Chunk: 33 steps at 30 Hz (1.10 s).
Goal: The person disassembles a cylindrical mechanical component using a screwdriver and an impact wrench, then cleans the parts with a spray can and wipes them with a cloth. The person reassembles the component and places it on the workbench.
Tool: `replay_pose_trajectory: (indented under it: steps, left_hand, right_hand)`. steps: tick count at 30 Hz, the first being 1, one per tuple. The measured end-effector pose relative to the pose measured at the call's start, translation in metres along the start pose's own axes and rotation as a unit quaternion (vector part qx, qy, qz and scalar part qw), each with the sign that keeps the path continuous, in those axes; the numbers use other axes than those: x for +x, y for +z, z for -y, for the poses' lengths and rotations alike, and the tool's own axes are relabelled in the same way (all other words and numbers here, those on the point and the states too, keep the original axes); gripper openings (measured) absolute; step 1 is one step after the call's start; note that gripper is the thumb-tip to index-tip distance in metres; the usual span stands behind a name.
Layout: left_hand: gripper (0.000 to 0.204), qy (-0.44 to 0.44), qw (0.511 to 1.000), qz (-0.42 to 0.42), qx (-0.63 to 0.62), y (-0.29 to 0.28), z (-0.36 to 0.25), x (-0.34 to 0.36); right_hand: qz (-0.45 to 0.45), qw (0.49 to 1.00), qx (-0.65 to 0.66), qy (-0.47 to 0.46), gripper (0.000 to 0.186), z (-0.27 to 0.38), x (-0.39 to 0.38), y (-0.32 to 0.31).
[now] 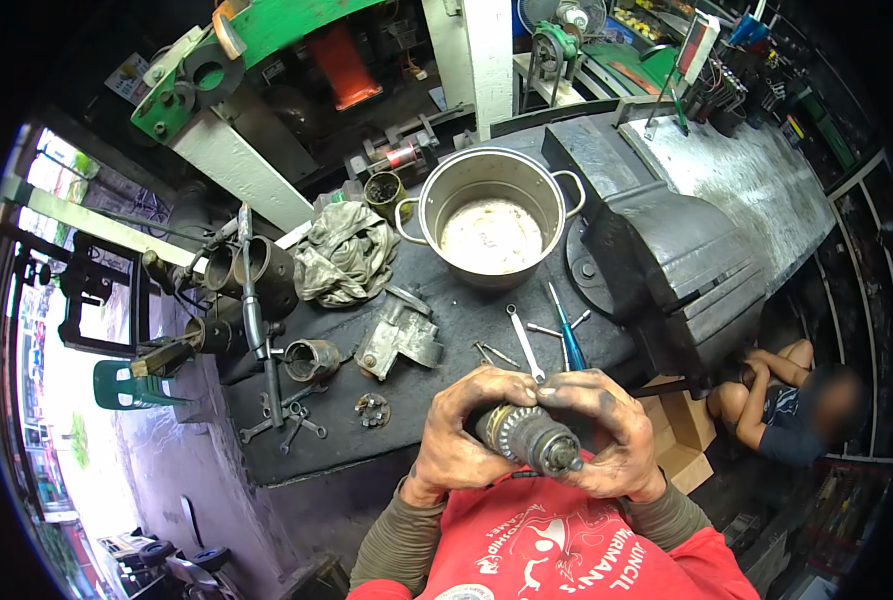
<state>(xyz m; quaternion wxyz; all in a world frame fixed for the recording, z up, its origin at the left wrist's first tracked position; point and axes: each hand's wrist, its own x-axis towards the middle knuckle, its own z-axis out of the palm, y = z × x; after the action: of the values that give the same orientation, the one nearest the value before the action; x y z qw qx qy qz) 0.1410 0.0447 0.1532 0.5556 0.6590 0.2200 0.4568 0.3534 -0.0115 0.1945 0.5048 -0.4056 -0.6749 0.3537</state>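
Close in front of my chest, both hands grip a greasy metal gear shaft (532, 438) with a ridged ring round it and a stepped, narrower end pointing toward me. My left hand (457, 430) wraps its left side. Its right side is held by my right hand (612, 430), and both thumbs press on top. Just beyond my fingers lie a combination wrench (525, 340), a blue-handled screwdriver (568, 330) and some bolts (497, 355). A cast metal housing (399, 335) sits further left on the dark workbench (467, 310).
A large two-handled pot (497, 215) stands at the back, beside a crumpled rag (342, 255) and a small can (385, 193). Several wrenches (292, 425) lie left. A bench vise (657, 270) rises at right. A person (792, 410) sits low on the right, near a cardboard box (682, 435).
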Motion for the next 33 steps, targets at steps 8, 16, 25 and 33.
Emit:
replay_pose_trajectory:
  steps: [8,16,25,33]
  left_hand:
    - [0.061,0.009,1.0,0.003,-0.006,-0.005,-0.001,0.007]
    - [0.057,-0.047,0.994,0.012,-0.1,-0.004,0.003,0.007]
    - [0.067,-0.08,0.975,-0.022,-0.205,0.001,0.008,0.0]
    - [0.066,-0.127,0.961,-0.028,-0.242,0.002,0.003,-0.008]
  right_hand:
    - [0.005,0.998,-0.032,-0.057,0.06,-0.004,0.01,0.002]
    - [0.038,0.992,-0.068,-0.097,0.066,-0.002,0.021,0.002]
    - [0.062,0.983,-0.125,-0.118,0.069,0.007,0.038,0.002]
    - [0.068,0.979,-0.137,-0.132,0.066,0.006,0.039,0.005]
